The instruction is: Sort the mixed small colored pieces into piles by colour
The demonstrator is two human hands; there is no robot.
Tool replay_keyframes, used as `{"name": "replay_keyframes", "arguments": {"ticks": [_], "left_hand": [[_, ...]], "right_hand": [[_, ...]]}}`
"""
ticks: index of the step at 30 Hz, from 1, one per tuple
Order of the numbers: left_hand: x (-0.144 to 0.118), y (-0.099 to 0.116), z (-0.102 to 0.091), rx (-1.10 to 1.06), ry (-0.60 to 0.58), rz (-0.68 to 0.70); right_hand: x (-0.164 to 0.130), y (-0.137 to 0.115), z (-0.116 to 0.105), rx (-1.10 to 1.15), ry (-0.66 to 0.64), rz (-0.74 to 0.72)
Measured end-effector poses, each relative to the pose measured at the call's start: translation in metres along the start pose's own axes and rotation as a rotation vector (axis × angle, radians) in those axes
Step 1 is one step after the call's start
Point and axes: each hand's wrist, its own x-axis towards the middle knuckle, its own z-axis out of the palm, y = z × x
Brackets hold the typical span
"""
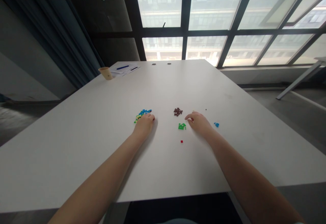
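Note:
On the white table (102,142) my left hand (144,123) rests with curled fingers against a mixed pile of tiny blue, green and yellow pieces (142,113). Whether it grips a piece is hidden. My right hand (198,121) lies palm down, fingertips pinched together and pointing left, just right of a small green cluster (181,126) and below a dark brown cluster (177,112). A few blue pieces (216,124) lie to its right. One red piece (181,141) sits alone nearer to me.
A tan paper cup (106,73) and papers with blue pens (124,69) stand at the far left corner. A tiny dark piece (205,109) lies beyond my right hand. Big windows rise behind the table, and a dark curtain hangs on the left.

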Motion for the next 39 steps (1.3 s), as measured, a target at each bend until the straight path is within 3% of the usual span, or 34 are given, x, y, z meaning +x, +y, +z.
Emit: {"name": "replay_keyframes", "arguments": {"ticks": [5, 9, 13, 26, 39], "left_hand": [[0.003, 0.009, -0.002, -0.219, 0.072, 0.019], [0.001, 0.029, -0.005, -0.434, 0.133, 0.068], [-0.005, 0.045, -0.008, -0.573, 0.161, 0.033], [-0.007, 0.050, -0.007, -0.455, 0.197, 0.218], [-0.008, 0.051, -0.008, -0.472, 0.112, 0.185]], "right_hand": [[0.001, -0.007, -0.001, 0.101, 0.058, -0.054], [0.001, -0.019, 0.004, 0.204, 0.091, -0.179], [0.000, -0.033, 0.009, 0.294, 0.099, -0.274], [-0.001, -0.036, 0.011, 0.359, 0.092, -0.357], [-0.001, -0.039, 0.013, 0.353, 0.123, -0.389]]}}
